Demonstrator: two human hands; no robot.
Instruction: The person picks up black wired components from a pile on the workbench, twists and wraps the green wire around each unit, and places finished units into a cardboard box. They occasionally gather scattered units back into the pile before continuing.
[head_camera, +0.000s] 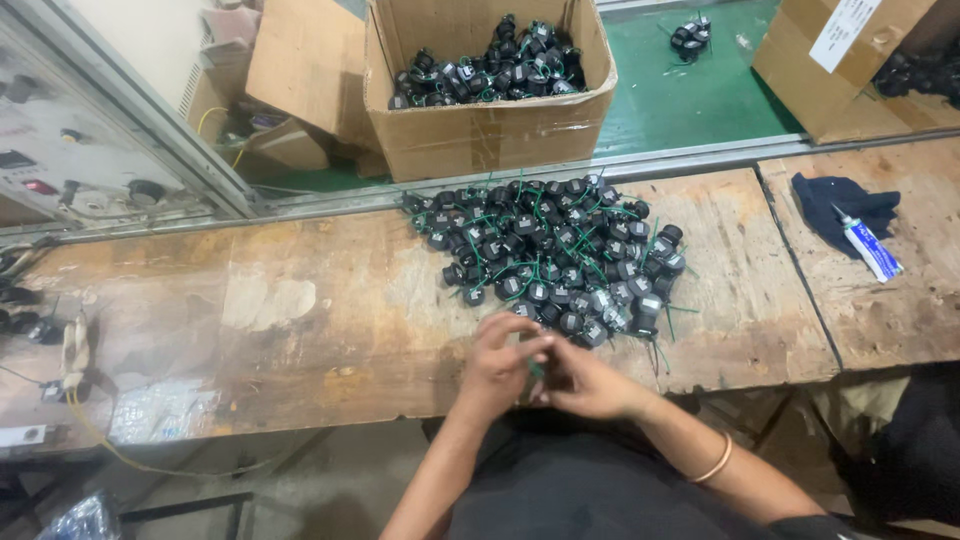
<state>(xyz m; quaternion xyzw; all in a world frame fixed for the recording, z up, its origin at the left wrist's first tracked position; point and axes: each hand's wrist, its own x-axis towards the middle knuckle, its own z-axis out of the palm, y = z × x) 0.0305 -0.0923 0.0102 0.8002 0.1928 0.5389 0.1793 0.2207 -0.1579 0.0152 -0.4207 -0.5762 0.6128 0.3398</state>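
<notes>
The worn wooden bench (330, 320) carries a broad heap of black coil parts with green leads (555, 255), and everything else sits relative to that heap: a cardboard box (480, 135) of the same parts lies just beyond it, and a dark cloth (835, 205) to its right. Just on the near side of the heap, the left hand (497, 368) and right hand (585, 383) meet, fingers curled and pinched around one small part with a green lead (535, 368), mostly hidden between them; both are equally close to the heap
</notes>
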